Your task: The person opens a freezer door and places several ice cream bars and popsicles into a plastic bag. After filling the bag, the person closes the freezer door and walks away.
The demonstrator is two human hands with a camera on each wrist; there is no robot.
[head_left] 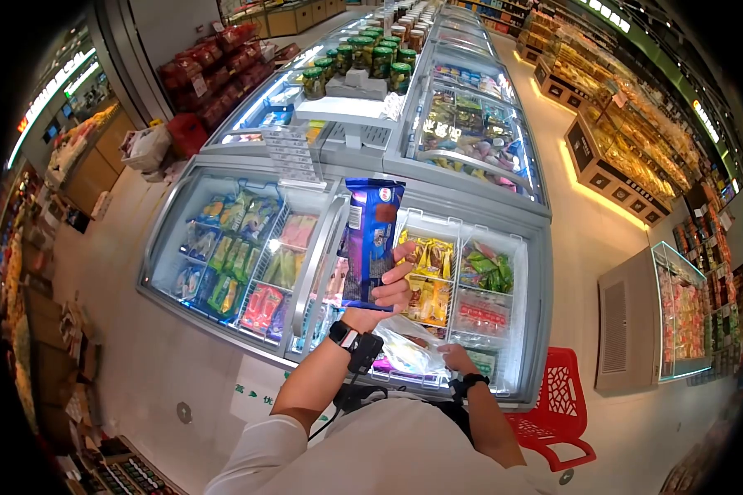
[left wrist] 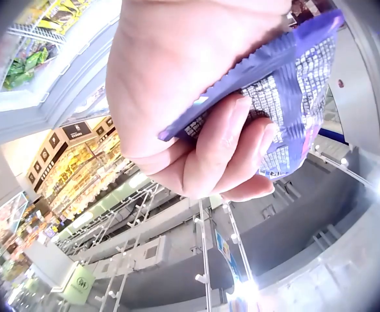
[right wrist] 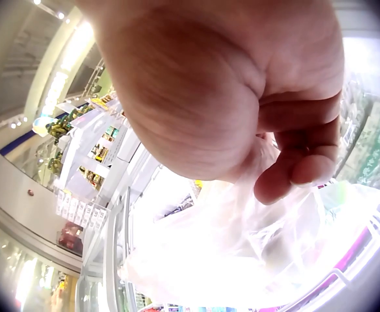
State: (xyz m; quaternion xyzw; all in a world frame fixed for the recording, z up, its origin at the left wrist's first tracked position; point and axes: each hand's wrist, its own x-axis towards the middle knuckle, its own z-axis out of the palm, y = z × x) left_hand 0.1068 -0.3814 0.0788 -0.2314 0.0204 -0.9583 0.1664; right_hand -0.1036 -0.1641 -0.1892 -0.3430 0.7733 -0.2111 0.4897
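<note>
In the head view my left hand [head_left: 395,289] grips a blue and purple ice cream packet [head_left: 373,235] near its lower end, upright above the freezer. The left wrist view shows my fingers [left wrist: 222,140] curled against the packet's back [left wrist: 287,110], which carries dense small print. Lower right, my right hand [head_left: 458,359] pinches a clear plastic bag [head_left: 413,345]. In the right wrist view the bag [right wrist: 242,227] hangs from the curled fingers [right wrist: 303,166], bright from the freezer light.
Below is an open chest freezer [head_left: 541,313] with wire dividers, yellow packets [head_left: 428,256] and green packets [head_left: 487,268]. Its sliding glass lid frame [head_left: 314,268] stands left of the packet. A red shopping basket [head_left: 563,404] is at my right. Jars [head_left: 381,62] stand on a shelf ahead.
</note>
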